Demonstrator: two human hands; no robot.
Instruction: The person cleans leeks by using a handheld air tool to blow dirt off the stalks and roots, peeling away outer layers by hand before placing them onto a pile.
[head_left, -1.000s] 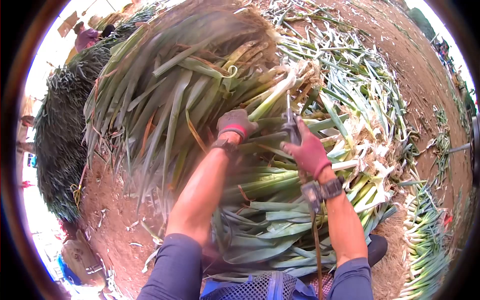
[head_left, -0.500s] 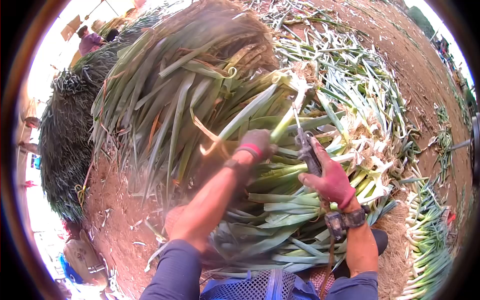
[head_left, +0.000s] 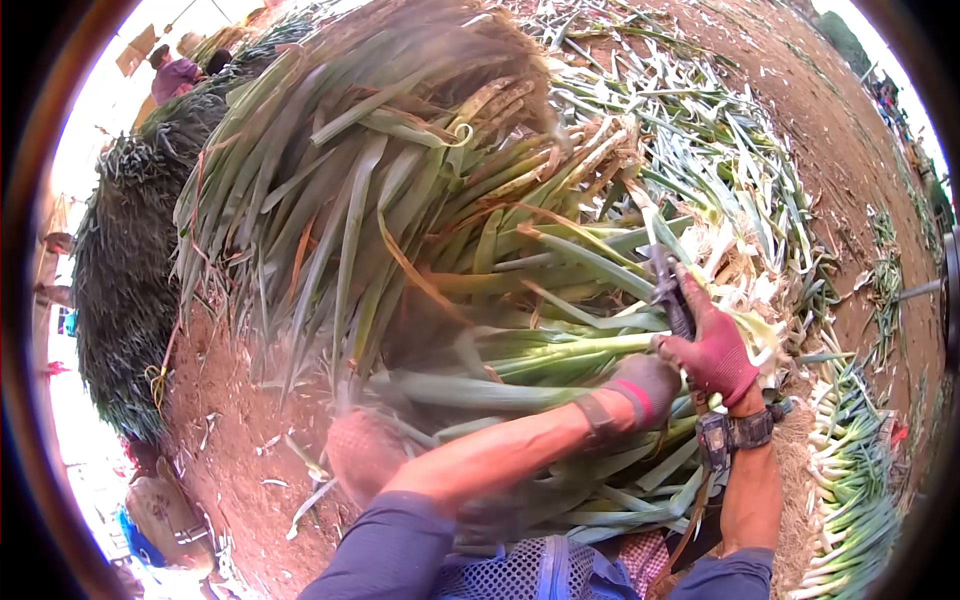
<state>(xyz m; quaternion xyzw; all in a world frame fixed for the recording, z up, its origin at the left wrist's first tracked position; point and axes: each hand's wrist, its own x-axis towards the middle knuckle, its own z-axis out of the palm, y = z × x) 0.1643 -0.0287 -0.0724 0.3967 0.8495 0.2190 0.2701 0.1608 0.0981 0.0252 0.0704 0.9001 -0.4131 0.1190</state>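
Observation:
My left hand (head_left: 645, 388), in a dark glove with a red cuff, is closed on a leek (head_left: 470, 392) whose blurred leaves trail leftward over the heap. Just beside it, my right hand (head_left: 715, 348) in a red glove wraps around the grip of an air blow gun (head_left: 672, 295), its nozzle pointing up and away. A brown hose (head_left: 690, 520) hangs down beneath my right wrist. More leeks (head_left: 560, 350) lie under both hands. Pale roots and peelings (head_left: 735, 245) are bunched right of the gun. My left fingertips are partly hidden by the right hand.
A large pile of leeks (head_left: 330, 170) rises at the upper left, with a darker stack (head_left: 140, 290) behind it. Leek trimmings (head_left: 690, 130) cover the soil beyond. At the right lies a row of cleaned leeks (head_left: 850, 470). A person (head_left: 173, 78) is at far left.
My left hand has swung right and toward me, beside the right hand, with a leek trailing. My right hand and the air blow gun have shifted right and slightly down.

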